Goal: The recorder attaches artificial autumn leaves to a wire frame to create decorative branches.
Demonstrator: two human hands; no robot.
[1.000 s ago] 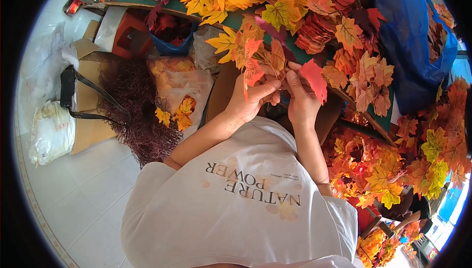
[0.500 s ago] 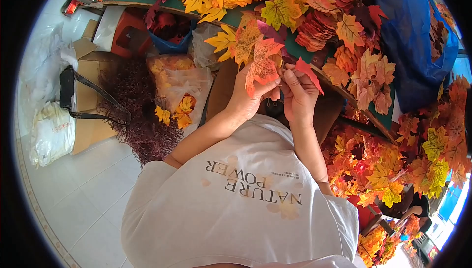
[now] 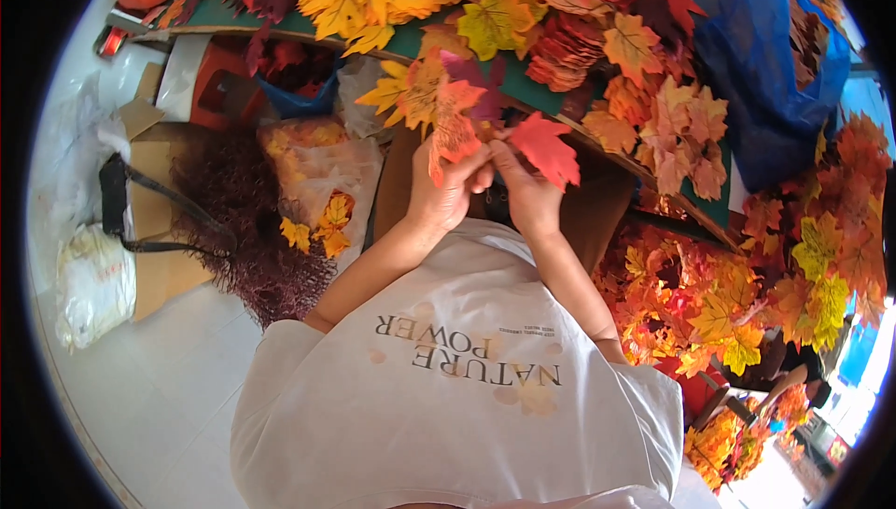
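Note:
My left hand is closed on a spray of artificial maple leaves in orange, yellow and purple. One orange-red leaf hangs over its fingers. Just beside it, my right hand pinches a red artificial maple leaf, whose broad face is turned up. The fingertips of both hands nearly meet between the leaves; any stem there is too small to make out. Both hands are close to the near edge of the green tabletop, which bears heaps of yellow, orange and red leaves.
A blue plastic bag stands at the table's right end. Orange leaf garlands fill the area below it. Cardboard, dark red stringy material and a clear bag lie to the left. Another person's arm shows at lower right.
The red leaf at my right hand has turned from nearly edge-on to showing its broad face. My right hand has rolled over, knuckles up. The whole view has shifted slightly.

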